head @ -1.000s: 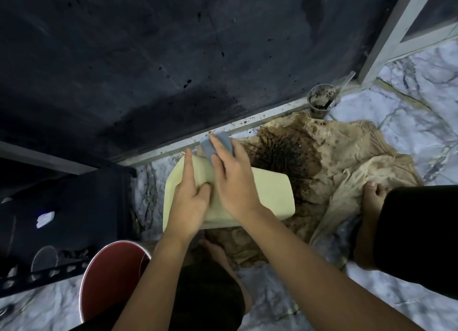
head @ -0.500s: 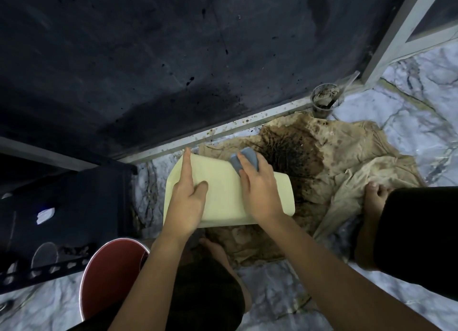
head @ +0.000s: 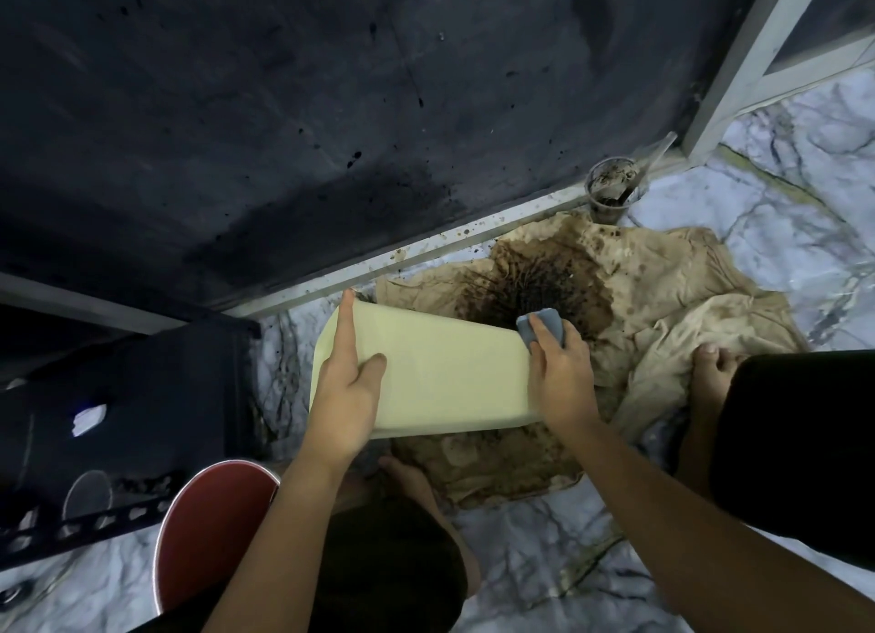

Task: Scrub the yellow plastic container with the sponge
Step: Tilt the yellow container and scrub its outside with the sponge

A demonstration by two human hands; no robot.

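The yellow container (head: 440,377) is held above the stained cloth (head: 653,296) spread on the marble floor (head: 544,538), probably so that whatever is scrubbed off falls on the cloth rather than on the tiles. It is turned with a broad flat side facing up, which gives the sponge a wide surface to work on. It is steadied by the left hand (head: 348,395), whose palm lies on the near left part, with the forefinger stretched straight along the left edge and the thumb spread onto the flat side; this flat, open hold seems meant to brace the container against the push of scrubbing. The blue sponge (head: 542,327) is pinched under the curled fingers of the right hand (head: 561,381) and pressed at the far right corner of the container, right over the darkest stain on the cloth. A dirty cup (head: 611,192) stands by the door sill, well apart, and a red bucket (head: 203,533) sits near the left arm, perhaps for rinsing.
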